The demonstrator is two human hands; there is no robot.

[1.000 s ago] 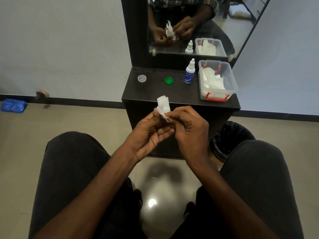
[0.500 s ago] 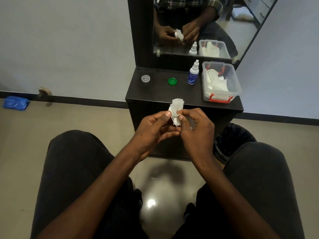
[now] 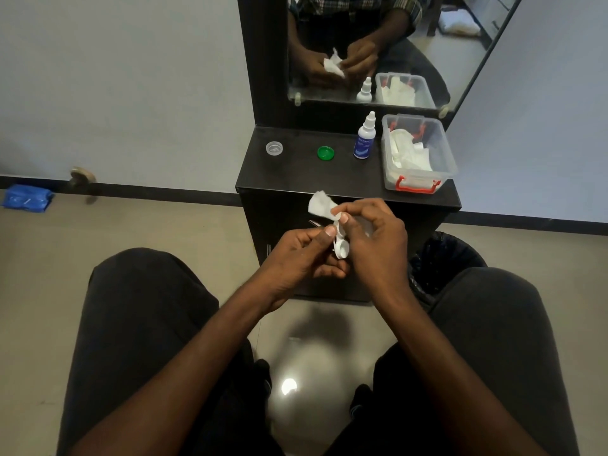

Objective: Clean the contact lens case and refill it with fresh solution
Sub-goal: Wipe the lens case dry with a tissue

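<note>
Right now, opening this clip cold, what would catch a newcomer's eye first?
Both hands meet at centre: the left hand holds a white contact lens case while the right hand pinches a white tissue at it. Behind them, on the black cabinet top, a green cap stands out beside the solution bottle.

Hands and case before a dressing unit

The left hand [image 3: 296, 255] and right hand [image 3: 375, 245] hold the white plastic lens case [image 3: 341, 246] and white tissue [image 3: 320, 203] between them, before the black shelf [image 3: 312, 176]. On it, left to right: clear round cap [image 3: 274, 148], green round cap [image 3: 326, 153], white dropper bottle [image 3: 364, 138], clear plastic box [image 3: 416, 153].
</note>
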